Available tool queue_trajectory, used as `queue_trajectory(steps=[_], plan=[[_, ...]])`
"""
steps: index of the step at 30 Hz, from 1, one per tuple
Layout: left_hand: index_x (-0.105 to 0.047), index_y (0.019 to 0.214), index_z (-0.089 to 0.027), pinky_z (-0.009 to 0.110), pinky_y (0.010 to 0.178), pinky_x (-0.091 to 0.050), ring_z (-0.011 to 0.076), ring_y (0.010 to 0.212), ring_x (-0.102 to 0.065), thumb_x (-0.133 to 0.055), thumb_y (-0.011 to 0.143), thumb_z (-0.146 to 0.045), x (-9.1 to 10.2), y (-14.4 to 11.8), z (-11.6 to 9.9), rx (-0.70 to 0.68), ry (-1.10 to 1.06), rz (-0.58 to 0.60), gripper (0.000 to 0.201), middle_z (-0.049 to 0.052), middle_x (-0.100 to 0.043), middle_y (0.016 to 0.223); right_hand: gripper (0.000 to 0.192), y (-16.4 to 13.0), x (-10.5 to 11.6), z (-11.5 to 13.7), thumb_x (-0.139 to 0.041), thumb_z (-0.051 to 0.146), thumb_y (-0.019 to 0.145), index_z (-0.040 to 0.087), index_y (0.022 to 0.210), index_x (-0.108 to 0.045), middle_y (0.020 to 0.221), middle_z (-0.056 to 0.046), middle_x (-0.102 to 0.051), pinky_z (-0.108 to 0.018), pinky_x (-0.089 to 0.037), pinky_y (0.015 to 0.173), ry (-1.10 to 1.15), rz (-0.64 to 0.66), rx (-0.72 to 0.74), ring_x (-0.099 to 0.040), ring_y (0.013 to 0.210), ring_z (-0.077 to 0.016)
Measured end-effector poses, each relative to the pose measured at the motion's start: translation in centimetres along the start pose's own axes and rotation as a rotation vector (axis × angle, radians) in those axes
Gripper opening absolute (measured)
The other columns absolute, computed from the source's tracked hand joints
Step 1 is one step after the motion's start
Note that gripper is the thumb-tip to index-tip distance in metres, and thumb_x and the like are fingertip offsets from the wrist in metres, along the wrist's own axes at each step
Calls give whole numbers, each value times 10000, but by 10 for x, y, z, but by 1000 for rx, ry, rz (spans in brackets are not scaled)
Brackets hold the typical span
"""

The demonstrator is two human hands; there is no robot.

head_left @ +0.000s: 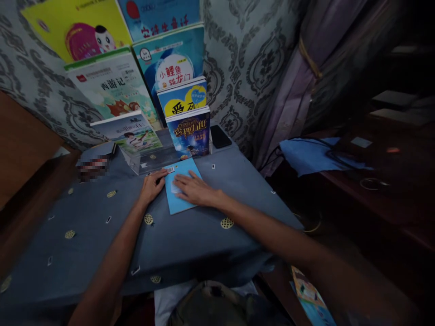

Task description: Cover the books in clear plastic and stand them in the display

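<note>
A light blue book (183, 208) lies closed and flat on the table, a white barcode patch on its upper left corner. My right hand (193, 188) rests on its cover, palm down with the fingers spread, hiding much of the middle. At the book's left edge is my left hand (152, 187), its fingertips touching the upper left corner and its thumb apart from the fingers. Just behind the book, a dark blue book (189, 131) and a green landscape-covered book (137, 134) stand in a clear plastic rack (135, 164).
More picture books, among them a white-green one (110, 86) and a teal one (149, 72), rise in tiers behind. A black phone (220, 136) lies right of the rack. The grey-blue tablecloth (102, 244) has pineapple prints. Another book (311, 294) is low at the right.
</note>
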State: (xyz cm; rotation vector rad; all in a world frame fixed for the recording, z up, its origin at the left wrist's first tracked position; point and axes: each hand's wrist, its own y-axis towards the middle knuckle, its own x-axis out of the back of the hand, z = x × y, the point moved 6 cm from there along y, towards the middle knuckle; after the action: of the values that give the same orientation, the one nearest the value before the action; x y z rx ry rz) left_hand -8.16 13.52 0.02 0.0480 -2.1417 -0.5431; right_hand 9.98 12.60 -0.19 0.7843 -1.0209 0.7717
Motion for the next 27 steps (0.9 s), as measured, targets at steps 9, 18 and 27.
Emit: queue_trajectory(steps=[9, 18, 27], plan=[[-742, 1142, -180, 501, 1076, -524, 273, 1220, -667, -472, 904, -246, -4, 0, -2, -68, 77, -11, 366, 101, -747, 1217, 656, 8, 6, -43, -370, 478, 1032, 80, 1552, -372, 1651, -186, -302, -507, -179, 1265, 8, -19, -193, -247, 1552, -290], [-643, 1339, -164, 520, 1168, -434, 275, 1383, -536, -414, 929, -200, -15, -6, -5, -89, 173, 54, 470, 114, -635, 1412, 661, 3, 12, -56, -425, 437, 1024, 23, 1537, -376, 1625, -215, -351, -500, -224, 1255, -48, -65, -343, -288, 1535, -309], [-659, 1320, -172, 494, 1160, -453, 284, 1396, -521, -469, 971, -275, -13, -36, -27, -147, 111, 103, 411, 126, -608, 1442, 649, -24, 1, -46, -415, 486, 1016, 68, 1513, -436, 1592, -216, -411, -548, -313, 1221, -100, -122, -272, -363, 1500, -327]])
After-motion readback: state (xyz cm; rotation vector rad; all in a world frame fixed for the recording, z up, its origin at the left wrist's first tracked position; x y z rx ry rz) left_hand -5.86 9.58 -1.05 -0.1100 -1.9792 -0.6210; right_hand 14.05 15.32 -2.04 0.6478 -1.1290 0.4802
